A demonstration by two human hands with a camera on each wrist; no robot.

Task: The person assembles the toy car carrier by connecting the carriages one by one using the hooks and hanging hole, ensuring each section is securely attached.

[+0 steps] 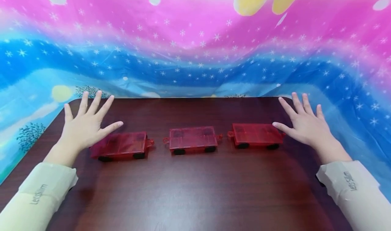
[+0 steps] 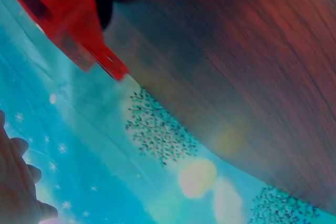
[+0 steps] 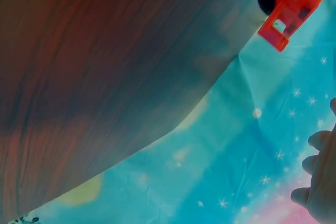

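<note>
Three translucent red toy train cars with black wheels stand in a row on the dark wooden table (image 1: 195,190), gaps between their couplings. My left hand (image 1: 85,127), fingers spread, is raised at the left and overlaps the rear of the left car (image 1: 125,144) in the head view. The middle car (image 1: 193,138) stands between the hands, touched by neither. At the right, my right hand (image 1: 306,124) is also spread and holds nothing; its thumb overlaps the end of the right car (image 1: 255,135). Each wrist view shows part of a red car, the left one (image 2: 68,19) and the right one (image 3: 296,11).
A pink and blue cloth (image 1: 189,61) with snowflakes, trees and a yellow butterfly shape hangs behind the table and along its sides. The table's far edge runs just beyond the cars. Pale sleeves cover both forearms.
</note>
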